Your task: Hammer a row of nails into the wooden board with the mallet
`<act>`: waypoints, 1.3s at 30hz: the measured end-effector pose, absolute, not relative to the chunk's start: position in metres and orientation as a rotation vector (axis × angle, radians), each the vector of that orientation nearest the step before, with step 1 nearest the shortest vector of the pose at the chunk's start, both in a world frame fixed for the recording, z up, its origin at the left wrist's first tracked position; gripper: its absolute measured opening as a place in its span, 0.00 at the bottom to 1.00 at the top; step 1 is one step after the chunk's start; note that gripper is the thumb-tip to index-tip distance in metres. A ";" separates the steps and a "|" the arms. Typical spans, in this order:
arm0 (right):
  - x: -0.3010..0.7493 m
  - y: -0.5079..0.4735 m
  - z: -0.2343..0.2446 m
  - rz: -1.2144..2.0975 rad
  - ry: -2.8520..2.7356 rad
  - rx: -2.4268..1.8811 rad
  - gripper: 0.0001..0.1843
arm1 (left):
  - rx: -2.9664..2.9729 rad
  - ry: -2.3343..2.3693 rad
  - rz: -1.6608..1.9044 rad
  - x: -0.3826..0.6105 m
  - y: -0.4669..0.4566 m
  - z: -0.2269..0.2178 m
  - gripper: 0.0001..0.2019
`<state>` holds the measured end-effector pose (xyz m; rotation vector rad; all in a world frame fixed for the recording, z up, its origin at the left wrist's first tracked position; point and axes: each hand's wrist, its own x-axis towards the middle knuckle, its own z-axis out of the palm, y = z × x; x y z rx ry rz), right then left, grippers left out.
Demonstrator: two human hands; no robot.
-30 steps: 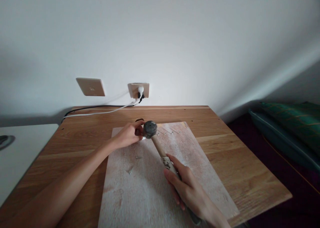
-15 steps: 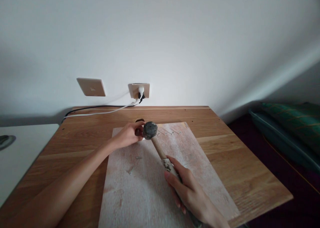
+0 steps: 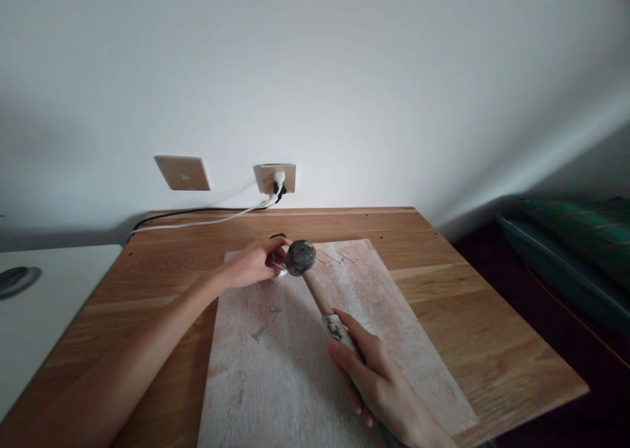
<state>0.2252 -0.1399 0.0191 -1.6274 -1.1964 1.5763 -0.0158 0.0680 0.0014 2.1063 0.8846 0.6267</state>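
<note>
My right hand (image 3: 367, 369) is wrapped round the taped handle of a rubber mallet (image 3: 319, 292). Its dark round head is raised over the far part of a whitish wooden board (image 3: 256, 395). Just left of that head, my left hand (image 3: 256, 263) is closed in a pinch on what looks like a thin nail; the mallet head partly hides the fingertips. To the right of the head, several nails (image 3: 341, 261) stand in a row in the board. Nearer to me are two more nails, one slanting (image 3: 262, 334) and one smaller (image 3: 275, 310).
The board rests on a brown wooden table (image 3: 457, 304) against a white wall. White and black cables (image 3: 197, 223) run along its back edge to a wall socket (image 3: 275, 178). A white surface (image 3: 54, 304) stands at left; cushions (image 3: 581, 251) lie at right.
The mallet head and both hands keep nearly the same place over the board. The whole view has shifted slightly, so things appear a little further right.
</note>
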 end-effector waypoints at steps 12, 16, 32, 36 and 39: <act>0.250 -0.176 0.003 1.493 -1.084 -1.791 0.51 | 2.529 0.804 0.166 -0.025 -0.001 0.031 0.06; 0.248 -0.175 0.001 1.494 -1.056 -1.802 0.51 | 2.551 0.831 0.253 -0.028 0.011 0.026 0.06; 0.250 -0.176 0.002 1.511 -0.974 -1.775 0.48 | 2.426 0.924 0.490 -0.034 0.050 0.014 0.07; 0.250 -0.176 0.004 1.537 -0.967 -1.746 0.52 | 2.427 0.919 0.519 -0.033 0.050 0.011 0.09; 0.250 -0.174 0.004 1.548 -1.013 -1.733 0.50 | 2.420 0.929 0.543 -0.031 0.049 0.009 0.09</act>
